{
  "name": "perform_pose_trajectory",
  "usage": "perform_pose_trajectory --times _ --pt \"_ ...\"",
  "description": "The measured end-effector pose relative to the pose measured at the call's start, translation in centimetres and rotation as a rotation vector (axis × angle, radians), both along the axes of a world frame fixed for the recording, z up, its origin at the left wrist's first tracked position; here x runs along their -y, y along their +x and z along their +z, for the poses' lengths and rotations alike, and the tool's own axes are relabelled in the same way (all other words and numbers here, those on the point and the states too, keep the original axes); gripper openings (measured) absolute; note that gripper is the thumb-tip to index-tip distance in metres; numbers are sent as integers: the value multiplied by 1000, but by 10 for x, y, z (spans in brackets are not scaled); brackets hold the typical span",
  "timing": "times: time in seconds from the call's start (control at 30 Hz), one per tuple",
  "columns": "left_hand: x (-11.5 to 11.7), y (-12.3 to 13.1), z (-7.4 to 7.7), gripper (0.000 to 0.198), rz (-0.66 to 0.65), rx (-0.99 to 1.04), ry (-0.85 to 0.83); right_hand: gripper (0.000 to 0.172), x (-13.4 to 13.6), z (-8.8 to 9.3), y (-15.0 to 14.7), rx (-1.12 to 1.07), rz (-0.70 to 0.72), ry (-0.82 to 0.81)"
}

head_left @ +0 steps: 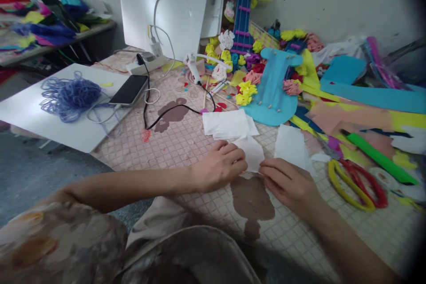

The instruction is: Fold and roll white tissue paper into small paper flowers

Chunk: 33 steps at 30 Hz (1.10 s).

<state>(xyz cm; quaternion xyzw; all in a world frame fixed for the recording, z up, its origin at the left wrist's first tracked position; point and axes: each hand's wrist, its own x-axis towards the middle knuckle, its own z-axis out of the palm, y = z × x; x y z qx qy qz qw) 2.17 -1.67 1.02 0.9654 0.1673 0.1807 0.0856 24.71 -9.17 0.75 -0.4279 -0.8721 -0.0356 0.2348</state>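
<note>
Between my two hands is a small sheet of thin white paper (251, 153), pinched at its edges above the table. My left hand (221, 165) has curled fingers closed on the sheet's left side. My right hand (288, 182) grips its lower right corner between thumb and fingers. Just behind lies a stack of white paper pieces (224, 123). Another white paper piece (291, 146) rests beyond my right hand, partly covered by it. A blue lyre-shaped cutout (273, 84) with strings and paper flowers lies farther back.
Scissors (351, 186) with yellow and red handles and a green cutter (379, 157) lie at the right among paper scraps. A glue gun (193, 67) with a black cable stands at the back. At the left are a phone (128, 89) and tangled blue yarn (71, 94).
</note>
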Motion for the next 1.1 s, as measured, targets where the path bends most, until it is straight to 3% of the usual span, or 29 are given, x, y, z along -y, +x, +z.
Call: perform_pose_trajectory --times 0.1,0.23,0.4,0.67,0.97,1.1 --pt "-7 -3 1 16 -56 17 -39 24 6 -4 2 -46 19 -126" --pt "-14 -8 -1 9 -48 83 -244 24 5 -7 4 -177 38 -338" --pt "-17 -11 -4 8 -71 93 -390 21 4 -2 7 -291 -2 -453" --pt "-18 -7 -3 9 -49 78 -466 13 4 4 2 -313 -42 -542" --pt "-17 7 2 7 77 -5 -515 11 0 5 -16 -291 -170 -545" --pt "-20 6 5 6 -10 -42 -512 10 1 5 -16 -296 -178 -560"
